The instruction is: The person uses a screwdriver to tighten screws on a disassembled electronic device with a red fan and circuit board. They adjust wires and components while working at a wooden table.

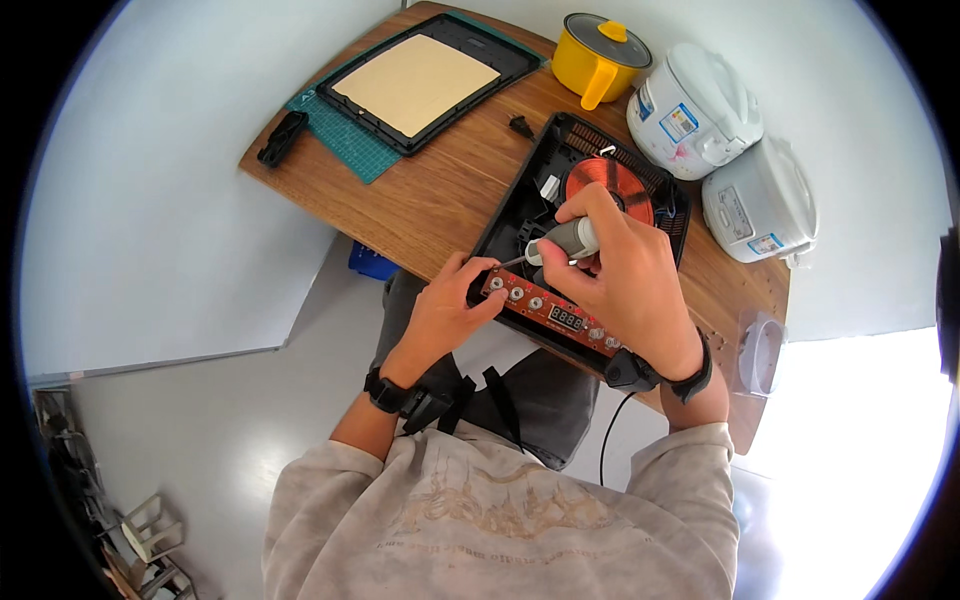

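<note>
My right hand (635,275) is wrapped round the grey-and-white handle of a screwdriver (570,242). Its shaft slants left to the left end of a red-brown circuit board (540,303), which carries round buttons and a small digit display. There, the thumb and forefinger of my left hand (447,308) grip the board's end, close by the screwdriver tip. The board lies along the near edge of an opened black induction cooker base (508,218). Inside that base a round copper coil (612,182) is partly covered by my right hand. Whether the tip sits in a screw is hidden.
A black-framed panel with a cream surface (418,82) lies on a green cutting mat (352,145). Behind stand a yellow pot (590,65) and two white rice cookers (690,115). A plug (520,126), a black part (283,138) and a clear plastic container (762,352) rest on the wooden table (400,215).
</note>
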The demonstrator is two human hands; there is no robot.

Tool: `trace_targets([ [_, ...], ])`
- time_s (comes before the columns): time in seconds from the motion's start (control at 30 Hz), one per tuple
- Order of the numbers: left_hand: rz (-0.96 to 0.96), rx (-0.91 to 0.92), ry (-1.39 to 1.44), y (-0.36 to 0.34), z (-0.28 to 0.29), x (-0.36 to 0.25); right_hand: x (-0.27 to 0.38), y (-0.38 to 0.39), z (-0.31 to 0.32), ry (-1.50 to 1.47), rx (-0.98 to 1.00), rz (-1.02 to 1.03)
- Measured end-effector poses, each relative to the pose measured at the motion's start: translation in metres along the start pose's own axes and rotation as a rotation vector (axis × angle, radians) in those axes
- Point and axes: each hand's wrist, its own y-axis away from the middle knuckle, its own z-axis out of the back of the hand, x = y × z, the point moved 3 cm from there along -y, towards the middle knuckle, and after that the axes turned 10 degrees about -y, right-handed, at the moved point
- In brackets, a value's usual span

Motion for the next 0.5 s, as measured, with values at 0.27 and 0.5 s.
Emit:
trace_targets([
  [0.27, 0.038, 0.023, 0.012, 0.000, 0.000, -0.001, -0.004, -0.009, 0.002, -0.127, 0.009, -0.091],
  [0.5, 0.021, 0.008, -0.011, 0.000, -0.002, 0.002, -0.001, -0.015, 0.000, -0.135, 0.049, -0.097],
])
